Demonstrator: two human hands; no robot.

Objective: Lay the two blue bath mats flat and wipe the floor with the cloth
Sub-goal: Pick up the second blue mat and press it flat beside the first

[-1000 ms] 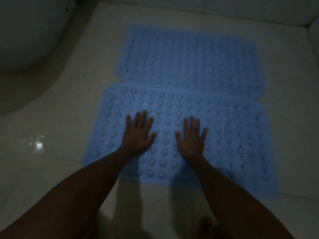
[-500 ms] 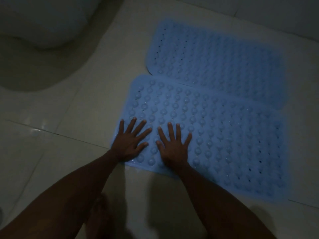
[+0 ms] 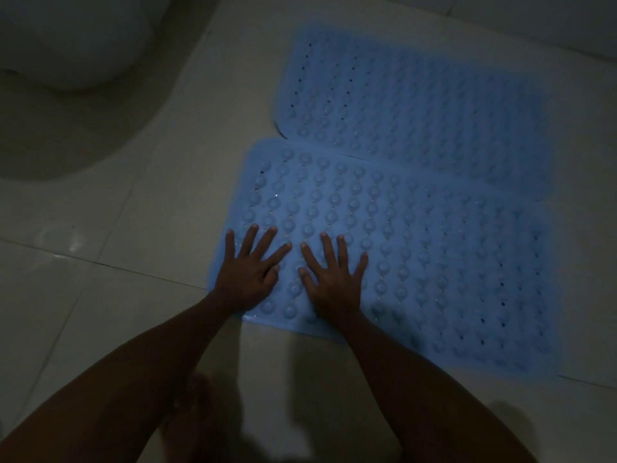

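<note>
A: What has been changed?

B: Both hands, left hand [image 3: 247, 275] and right hand [image 3: 334, 282], have been slid toward the near mat [image 3: 417, 262]'s left end, fingers [image 3: 267, 238] spread flat on it.

A: And the far mat [image 3: 417, 111]?

B: Laid beyond the fingertips; flattening seems nearly done, no cloth seen

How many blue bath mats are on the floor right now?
2. The near mat lies under both hands, left hand and right hand. The far mat lies just beyond it, edges meeting. None looks hidden.
</note>
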